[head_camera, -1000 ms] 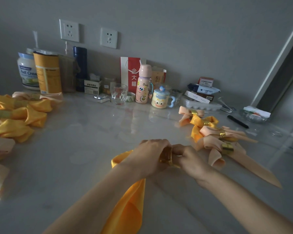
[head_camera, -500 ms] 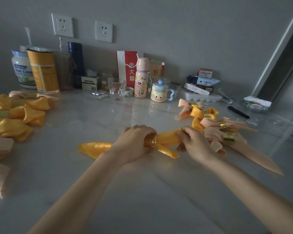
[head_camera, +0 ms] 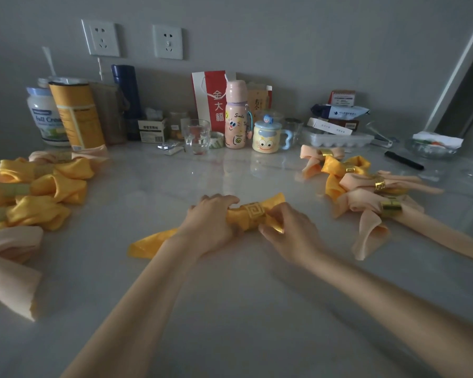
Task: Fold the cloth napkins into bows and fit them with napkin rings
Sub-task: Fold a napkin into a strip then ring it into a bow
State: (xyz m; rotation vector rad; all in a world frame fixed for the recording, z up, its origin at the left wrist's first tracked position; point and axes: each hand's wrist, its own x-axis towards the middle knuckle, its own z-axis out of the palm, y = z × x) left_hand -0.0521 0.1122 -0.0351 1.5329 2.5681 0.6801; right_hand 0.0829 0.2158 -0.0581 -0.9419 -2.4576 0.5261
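Note:
A yellow napkin (head_camera: 153, 242) lies across the middle of the white table (head_camera: 230, 309), gathered through a gold napkin ring (head_camera: 254, 214). My left hand (head_camera: 212, 222) grips the napkin just left of the ring. My right hand (head_camera: 287, 233) pinches the napkin's folded end to the right of the ring. One tail of the napkin trails out to the left under my left forearm, and another end sticks up behind the ring.
Finished yellow and peach bows with gold rings (head_camera: 372, 192) lie at the right. A heap of yellow and peach napkins (head_camera: 36, 192) sits at the left. Along the back wall stand a glass (head_camera: 196, 136), a pink bottle (head_camera: 235, 118), a mug (head_camera: 266, 137), tins and boxes.
The napkin was turned from hanging toward me to lying flat across the table. The ring now shows between my hands, and both hands moved slightly toward the table's middle.

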